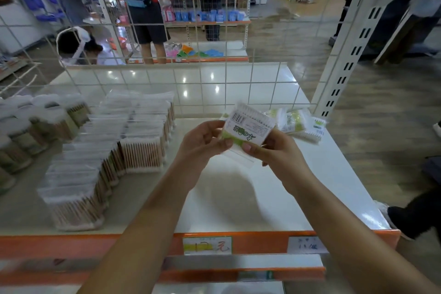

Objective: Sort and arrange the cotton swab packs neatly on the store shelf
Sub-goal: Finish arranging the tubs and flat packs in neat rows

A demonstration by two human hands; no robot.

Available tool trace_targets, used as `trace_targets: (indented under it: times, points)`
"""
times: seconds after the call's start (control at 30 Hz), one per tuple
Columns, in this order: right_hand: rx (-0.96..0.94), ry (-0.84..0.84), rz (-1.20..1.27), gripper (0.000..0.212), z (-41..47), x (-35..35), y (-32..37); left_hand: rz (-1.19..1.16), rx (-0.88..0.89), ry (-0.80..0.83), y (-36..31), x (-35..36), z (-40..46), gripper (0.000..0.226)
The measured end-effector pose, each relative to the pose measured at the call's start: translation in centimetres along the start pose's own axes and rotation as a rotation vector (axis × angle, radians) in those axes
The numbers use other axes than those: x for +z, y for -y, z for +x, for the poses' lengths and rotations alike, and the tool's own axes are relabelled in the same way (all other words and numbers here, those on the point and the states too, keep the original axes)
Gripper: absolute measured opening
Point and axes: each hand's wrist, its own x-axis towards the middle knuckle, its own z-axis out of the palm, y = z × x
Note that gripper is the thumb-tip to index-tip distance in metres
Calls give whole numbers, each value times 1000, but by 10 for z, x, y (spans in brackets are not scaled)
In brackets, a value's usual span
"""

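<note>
Left grip point(202, 141) and right grip point(269, 150) raised together, fingers curled, pinching, forearms converging.

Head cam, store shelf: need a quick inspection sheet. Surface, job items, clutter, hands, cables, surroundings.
Surface: white shelf with orange front edge; price tags on the edge.
Job's things: green-label swab pack held above the shelf in both hands; loose green-label packs lying unevenly at the back right; wooden-stick swab packs in stepped rows on the left.
Clutter: round swab tubs at far left, blurred.
Grippers: left hand and right hand each pinch the held pack.
Cables: nothing seen.
Surroundings: wire grid panel behind the shelf; people and other shelves beyond it.
</note>
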Motion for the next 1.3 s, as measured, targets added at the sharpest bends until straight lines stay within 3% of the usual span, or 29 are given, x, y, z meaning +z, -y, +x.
trace_targets:
  times: [0.1, 0.2, 0.4, 0.67, 0.87, 1.07, 1.2, 1.3]
  points:
    - [17, -97, -12, 49, 0, -4, -1, 47, 54, -68, -17, 0, 3, 36]
    - [-35, -108, -66, 61, -4, -8, 3, 186, 70, -4, -34, -4, 5, 40]
    - [-96, 92, -128, 35, -11, -5, 11, 373, 28, 148, -48, -3, 4, 42]
    - [-93, 120, -102, 25, -14, -3, 3, 339, 33, 136, -35, -2, -1, 35]
    - [-70, 11, 147, 26, -15, -1, 0, 123, -18, 33, -20, -10, -7, 30]
    - [-88, -62, 233, 29, -15, 2, 1, -8, -99, 65, -1, -9, -16, 22]
    - [-106, -119, 170, 30, -13, 2, 0, -13, -93, 82, 1, -7, -16, 23]
    - [-183, -187, -76, 23, -13, 4, -3, 18, -72, 66, 3, -5, -16, 30]
